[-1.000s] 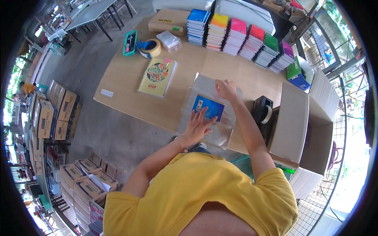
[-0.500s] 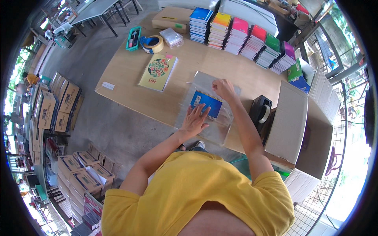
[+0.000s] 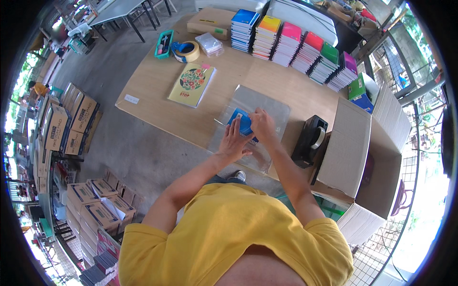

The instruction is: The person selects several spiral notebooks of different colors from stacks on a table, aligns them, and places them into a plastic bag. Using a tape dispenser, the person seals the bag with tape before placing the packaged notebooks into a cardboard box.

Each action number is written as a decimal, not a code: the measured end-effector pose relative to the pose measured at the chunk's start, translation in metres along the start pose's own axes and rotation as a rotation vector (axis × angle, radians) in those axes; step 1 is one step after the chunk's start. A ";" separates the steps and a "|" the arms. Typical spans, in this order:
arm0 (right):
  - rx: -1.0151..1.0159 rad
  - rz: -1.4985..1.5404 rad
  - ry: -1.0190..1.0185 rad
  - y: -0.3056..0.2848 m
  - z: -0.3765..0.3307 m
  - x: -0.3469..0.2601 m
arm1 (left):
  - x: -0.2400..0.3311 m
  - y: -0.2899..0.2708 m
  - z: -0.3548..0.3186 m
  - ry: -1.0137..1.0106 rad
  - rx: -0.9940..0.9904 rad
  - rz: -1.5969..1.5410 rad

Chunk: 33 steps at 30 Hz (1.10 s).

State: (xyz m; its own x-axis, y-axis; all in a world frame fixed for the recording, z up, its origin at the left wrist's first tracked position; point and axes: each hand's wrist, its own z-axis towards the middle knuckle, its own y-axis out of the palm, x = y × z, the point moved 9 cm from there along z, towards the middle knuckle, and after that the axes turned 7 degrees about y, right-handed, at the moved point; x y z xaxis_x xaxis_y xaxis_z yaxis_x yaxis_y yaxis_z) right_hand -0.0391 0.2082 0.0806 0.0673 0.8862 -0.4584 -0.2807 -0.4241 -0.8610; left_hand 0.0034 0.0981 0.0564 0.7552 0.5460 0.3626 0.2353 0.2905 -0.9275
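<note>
Right grip (image 3: 264, 127) curls over the blue notebook (image 3: 244, 123), hold unclear; left grip (image 3: 233, 143) lies spread upon it.

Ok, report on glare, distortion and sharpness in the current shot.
Head view: the wire fence at right bows along the black rim, and the daylight beyond it is washed out; same head view: the clear plastic has a pale sheen, the left hand shows distinct fingers, but the far person at left is too small and soft to make out.
</note>
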 end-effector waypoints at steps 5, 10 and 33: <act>0.078 -0.060 0.041 0.011 -0.015 -0.010 | -0.010 0.023 0.006 -0.077 0.001 0.072; 0.089 0.004 0.062 0.017 -0.016 -0.004 | -0.014 0.035 0.012 -0.066 0.063 0.092; 0.007 -0.193 -0.015 0.020 -0.030 -0.022 | -0.012 0.054 0.030 -0.071 0.105 0.123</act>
State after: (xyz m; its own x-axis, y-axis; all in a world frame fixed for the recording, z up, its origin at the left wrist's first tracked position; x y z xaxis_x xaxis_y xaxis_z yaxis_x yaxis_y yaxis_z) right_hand -0.0173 0.1749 0.0665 0.1068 0.9536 -0.2814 -0.2709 -0.2444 -0.9311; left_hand -0.0113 0.1309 0.0052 0.7284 0.6355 0.2561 0.0759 0.2967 -0.9520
